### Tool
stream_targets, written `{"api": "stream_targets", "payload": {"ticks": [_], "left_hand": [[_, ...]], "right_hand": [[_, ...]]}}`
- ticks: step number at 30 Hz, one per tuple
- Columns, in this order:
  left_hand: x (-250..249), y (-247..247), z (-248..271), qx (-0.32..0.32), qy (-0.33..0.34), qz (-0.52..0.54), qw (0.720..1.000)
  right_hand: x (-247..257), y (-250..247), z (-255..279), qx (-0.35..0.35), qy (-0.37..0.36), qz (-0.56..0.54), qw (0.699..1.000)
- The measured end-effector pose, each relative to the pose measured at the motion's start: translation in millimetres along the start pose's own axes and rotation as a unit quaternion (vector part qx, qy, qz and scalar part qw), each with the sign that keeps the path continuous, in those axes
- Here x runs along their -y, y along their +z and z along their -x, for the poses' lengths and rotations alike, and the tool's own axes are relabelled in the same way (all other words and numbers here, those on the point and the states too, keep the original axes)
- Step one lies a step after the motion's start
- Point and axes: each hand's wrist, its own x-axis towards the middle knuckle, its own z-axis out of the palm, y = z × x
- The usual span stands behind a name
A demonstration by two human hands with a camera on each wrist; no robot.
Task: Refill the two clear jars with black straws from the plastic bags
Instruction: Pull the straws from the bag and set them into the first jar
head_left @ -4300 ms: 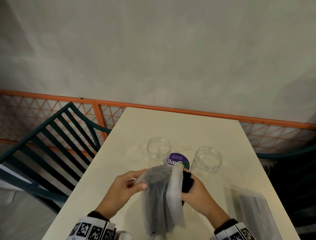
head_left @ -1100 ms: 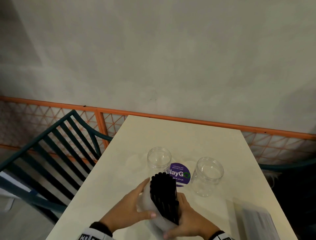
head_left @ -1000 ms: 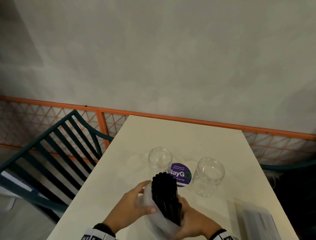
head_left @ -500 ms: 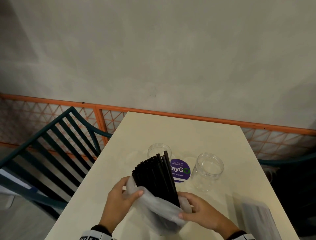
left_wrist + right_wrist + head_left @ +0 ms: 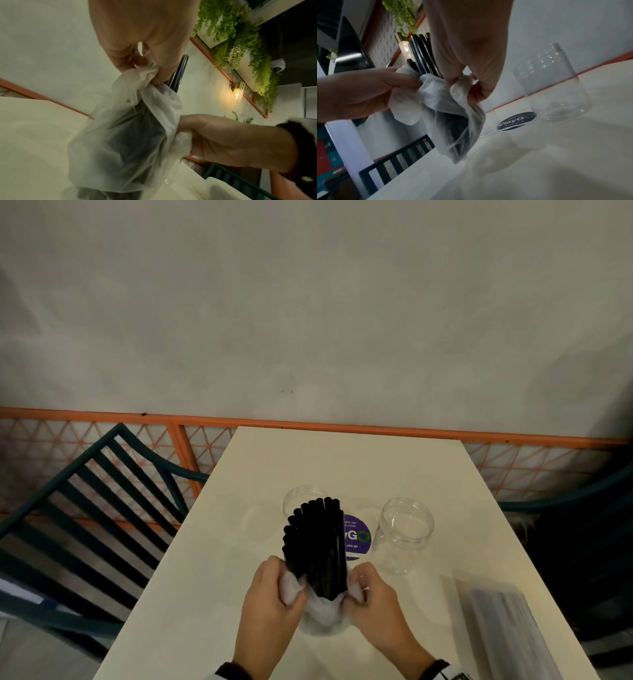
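Note:
A bundle of black straws (image 5: 317, 546) stands upright on the cream table (image 5: 212, 594), its lower end inside a crumpled clear plastic bag (image 5: 322, 609). My left hand (image 5: 274, 594) pinches the bag's left edge (image 5: 145, 73). My right hand (image 5: 371, 594) pinches the bag's right edge (image 5: 460, 83). The bag is pulled down around the straws' base (image 5: 453, 121). Two empty clear jars stand behind: the left jar (image 5: 299, 499) partly hidden by the straws, the right jar (image 5: 404, 534) in full sight (image 5: 556, 86).
A second plastic bag of straws (image 5: 507, 631) lies at the table's front right. A purple round sticker (image 5: 356, 537) sits between the jars. A dark green slatted chair (image 5: 96, 508) stands left of the table, an orange railing (image 5: 308, 424) behind it.
The bag has been pushed further down the straws. The fanned, left-leaning bundle has come upright and gathered. Both hands have moved in to the bag's rim on either side.

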Motion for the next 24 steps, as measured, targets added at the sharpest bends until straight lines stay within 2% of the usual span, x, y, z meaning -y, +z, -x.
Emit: {"api": "stream_targets", "payload": {"ticks": [4,7,11,15,17,21,24], "left_hand": [[9,11,3,0.011,0.018,-0.020,1.000],[16,15,8,0.015,0.027,-0.011,0.999],[14,12,13,0.063,0.034,0.038,0.997],[12,14,18,0.161,0.047,0.047,0.985],[12,17,17,0.145,0.045,0.024,0.988],[12,22,10,0.042,0.048,-0.022,0.998],[7,21,7,0.008,0.050,-0.025,0.998]], "right_hand": [[11,-6,4,0.105,0.032,-0.099,0.989],[7,-11,6,0.143,0.034,-0.084,0.986],[-7,-11,4,0.103,0.034,-0.102,0.989],[-9,-11,1,0.051,0.045,-0.111,0.992],[-8,-8,1,0.043,0.034,-0.105,0.993],[-11,-4,6,0.038,0.003,-0.103,0.994],[-11,-10,12,0.115,-0.004,-0.083,0.990]]}}
